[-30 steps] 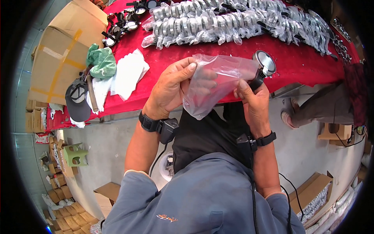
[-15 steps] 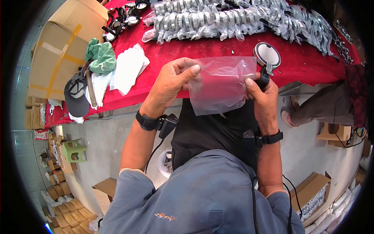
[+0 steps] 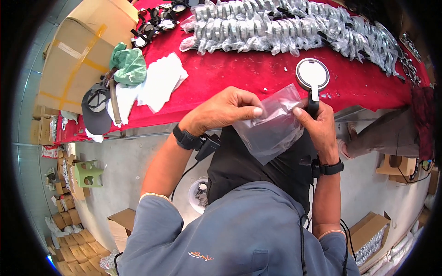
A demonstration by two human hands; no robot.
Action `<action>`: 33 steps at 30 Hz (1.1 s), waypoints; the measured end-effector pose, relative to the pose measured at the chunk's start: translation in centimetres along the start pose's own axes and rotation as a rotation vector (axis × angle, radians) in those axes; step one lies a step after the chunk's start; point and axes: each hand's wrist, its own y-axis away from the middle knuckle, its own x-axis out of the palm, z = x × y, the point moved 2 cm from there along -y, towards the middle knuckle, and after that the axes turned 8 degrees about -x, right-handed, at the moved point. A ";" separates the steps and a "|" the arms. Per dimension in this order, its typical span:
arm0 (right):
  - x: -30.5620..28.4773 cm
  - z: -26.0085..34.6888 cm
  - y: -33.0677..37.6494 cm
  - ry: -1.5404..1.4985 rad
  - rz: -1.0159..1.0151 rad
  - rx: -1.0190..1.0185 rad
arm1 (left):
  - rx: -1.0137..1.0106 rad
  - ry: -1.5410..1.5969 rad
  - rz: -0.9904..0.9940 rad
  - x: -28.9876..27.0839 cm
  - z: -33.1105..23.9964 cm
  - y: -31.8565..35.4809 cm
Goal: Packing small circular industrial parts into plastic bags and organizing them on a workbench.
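Note:
A clear plastic bag (image 3: 271, 133) hangs slanted between my two hands, above my lap. My left hand (image 3: 230, 108) pinches its upper left edge between thumb and fingers. My right hand (image 3: 318, 124) is closed, with the thumb against the bag's right edge. That same hand grips the black clamp of a round mirror (image 3: 312, 74), a pale disc with a dark rim on a short arm. The disc stands up above my right fingers, over the red cloth (image 3: 230, 73), outside the bag. My right fingers partly hide the clamp.
Rows of bagged round pieces (image 3: 258, 32) lie along the table's far side. On the left are white bags (image 3: 161, 83), a green bag (image 3: 129, 66), a hammer (image 3: 114, 101), a cap (image 3: 95, 108) and a carton (image 3: 73, 60). Another person's leg (image 3: 377, 133) shows at right.
The bag has tilted, its lower end swinging down, and my left hand has moved lower and to the right along it. The mirror's disc now faces up more squarely.

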 end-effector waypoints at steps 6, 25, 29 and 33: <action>-0.1 -0.6 -0.2 0.055 -0.323 -0.061 | 0.077 0.073 -0.243 0.3 -0.6 1.0; 5.1 -0.7 0.8 -0.233 -0.353 0.087 | 0.197 0.098 -0.525 4.4 2.0 -1.0; 3.7 -1.9 1.2 -0.128 -0.437 0.048 | 0.341 0.292 -0.700 3.7 1.9 -1.0; 2.8 -2.2 1.3 0.001 -0.454 0.054 | 0.354 0.258 -0.730 2.8 2.2 -1.1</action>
